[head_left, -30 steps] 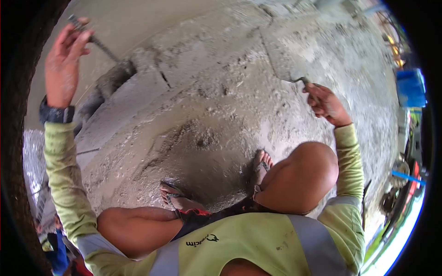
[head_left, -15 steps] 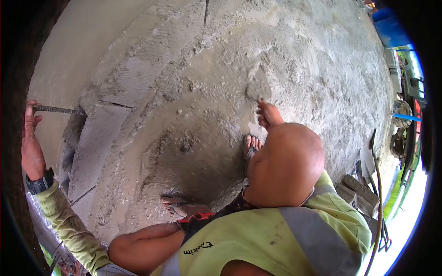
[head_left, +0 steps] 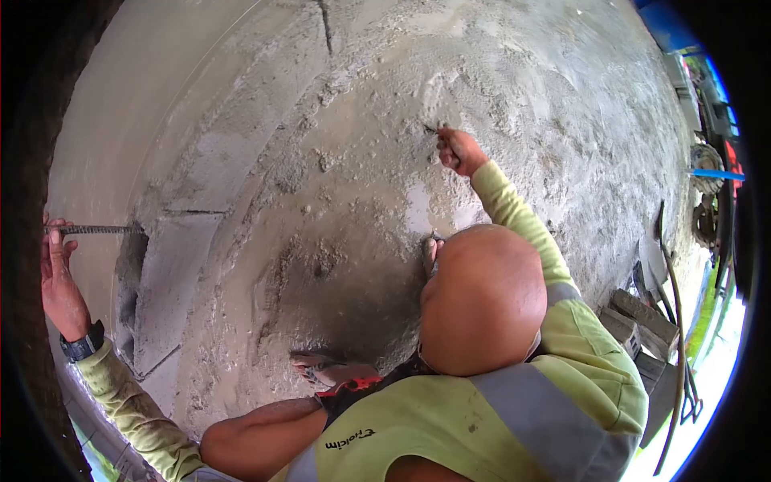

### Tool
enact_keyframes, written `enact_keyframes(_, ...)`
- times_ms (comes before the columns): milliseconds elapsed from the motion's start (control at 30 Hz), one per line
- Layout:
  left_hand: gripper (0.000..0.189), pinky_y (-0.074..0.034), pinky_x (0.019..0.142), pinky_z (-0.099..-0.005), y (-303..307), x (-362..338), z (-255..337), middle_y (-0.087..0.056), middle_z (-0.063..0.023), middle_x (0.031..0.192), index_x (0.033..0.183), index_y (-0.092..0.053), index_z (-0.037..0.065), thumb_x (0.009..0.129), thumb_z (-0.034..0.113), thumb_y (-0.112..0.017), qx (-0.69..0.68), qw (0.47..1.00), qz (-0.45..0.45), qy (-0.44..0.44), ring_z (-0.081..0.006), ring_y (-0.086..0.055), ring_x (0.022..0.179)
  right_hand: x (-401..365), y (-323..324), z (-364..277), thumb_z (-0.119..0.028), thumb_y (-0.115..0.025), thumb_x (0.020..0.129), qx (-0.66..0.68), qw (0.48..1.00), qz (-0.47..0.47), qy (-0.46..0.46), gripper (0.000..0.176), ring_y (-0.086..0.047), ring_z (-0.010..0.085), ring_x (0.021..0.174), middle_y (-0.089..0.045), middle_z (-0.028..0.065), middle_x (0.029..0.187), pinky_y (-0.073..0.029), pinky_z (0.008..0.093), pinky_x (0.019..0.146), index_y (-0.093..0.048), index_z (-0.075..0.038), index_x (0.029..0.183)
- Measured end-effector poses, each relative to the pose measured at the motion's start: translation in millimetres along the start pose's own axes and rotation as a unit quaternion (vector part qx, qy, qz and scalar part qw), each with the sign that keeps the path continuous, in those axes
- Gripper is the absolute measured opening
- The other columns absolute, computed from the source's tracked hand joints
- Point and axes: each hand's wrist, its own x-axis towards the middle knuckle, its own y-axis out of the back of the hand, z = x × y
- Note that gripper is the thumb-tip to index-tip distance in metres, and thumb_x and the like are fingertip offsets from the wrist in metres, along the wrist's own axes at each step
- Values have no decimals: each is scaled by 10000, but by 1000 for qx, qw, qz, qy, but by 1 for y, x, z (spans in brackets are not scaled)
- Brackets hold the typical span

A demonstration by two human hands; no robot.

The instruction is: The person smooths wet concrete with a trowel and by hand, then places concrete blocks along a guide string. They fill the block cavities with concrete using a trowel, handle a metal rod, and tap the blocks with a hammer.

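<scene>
My right hand (head_left: 462,151) is wrapped round the handle of a trowel (head_left: 431,128) above the wet mortar. Only the dark shank shows clearly; I cannot make out the blade against the grey. At the far left my left hand (head_left: 64,281) has its fingers about the end of a ribbed steel bar (head_left: 104,230). The bar runs to the hollow end of a concrete block (head_left: 173,289). Wet, lumpy mortar (head_left: 353,169) covers the surface between my hands. My bare right knee (head_left: 482,297) hides part of my right foot (head_left: 434,247).
My left foot (head_left: 317,369) stands on the mortar beside a dark, shadowed patch. Loose blocks (head_left: 642,321) and a long thin rod (head_left: 679,345) are at the right. A blue container (head_left: 665,28) stands at the upper right. Smooth grey surface lies at upper left.
My right arm has stretched forward, carrying the trowel farther off; its blade, plain before, no longer stands out. My left hand keeps hold of the bar. The whole view has shifted slightly.
</scene>
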Motion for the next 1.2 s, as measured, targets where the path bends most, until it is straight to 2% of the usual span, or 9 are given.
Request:
enact_keyframes(67,414,-494,899,-294,-2,2,3,-617,-86,1205,1341,-526,6,1013,258,-550,24,1000,1,10,-147,-589,1078,8,4,-10,-262,-566,948,11,999,-47,-23,261,-414,141,437,-452,23,596,-335,299,382,-469,-101,767)
enact_keyframes(267,456,-466,962,-328,7,3,-11,-592,-101,1257,1393,-478,11,1031,288,-491,22,999,-32,26,-176,-565,1125,-62,20,11,-306,-591,932,-280,932,154,172,301,-498,139,470,-508,43,623,-421,305,409,-507,-42,814)
enact_keyframes(333,470,-447,999,-346,20,2,-34,-565,-113,1308,1418,-452,14,1048,304,-438,62,996,-49,51,-195,-542,1184,-98,49,30,-329,-585,940,-242,934,220,144,319,-496,134,467,-488,29,615,-402,300,389,-495,-39,841)
enact_keyframes(433,520,-338,1113,-382,41,10,-71,-427,-127,1468,1470,-384,30,1069,340,-265,37,986,-151,-54,-235,-399,1353,-164,66,51,-344,-576,951,-194,944,255,83,314,-449,115,448,-453,8,621,-364,283,367,-478,-50,900)
enact_keyframes(533,534,-309,1138,-387,34,10,-60,-398,-129,1496,1475,-372,24,1069,344,-239,72,990,-121,-15,-236,-386,1365,-172,72,75,-336,-547,974,-94,970,222,-41,251,-388,97,445,-424,-8,645,-322,263,358,-454,-104,960)
enact_keyframes(667,520,-340,1119,-381,30,17,-59,-440,-126,1455,1441,-415,3,1070,345,-288,85,987,-136,-26,-220,-426,1328,-116,25,64,-322,-549,974,-10,993,113,-20,245,-402,120,436,-447,5,623,-329,279,372,-454,-112,889)
enact_keyframes(733,499,-367,1100,-373,20,12,-42,-500,-122,1388,1388,-475,-12,1059,348,-369,16,995,-76,57,-204,-470,1283,-80,-2,53,-313,-553,970,28,997,64,18,275,-411,148,421,-451,22,592,-339,303,373,-458,-104,820)
enact_keyframes(933,448,-424,1046,-370,10,6,-18,-542,-127,1331,1304,-553,-35,1049,313,-434,7,998,-67,-1,-206,-514,1229,8,-58,8,-295,-548,971,-37,999,9,34,300,-416,156,412,-468,45,599,-326,305,366,-453,-99,764)
enact_keyframes(1200,449,-449,999,-344,20,1,-23,-537,-116,1335,1342,-531,-8,1058,320,-415,59,994,-90,-21,-208,-535,1185,22,-33,4,-246,-514,1001,53,994,-98,5,217,-302,63,436,-372,-35,623,-227,223,364,-448,-141,823)
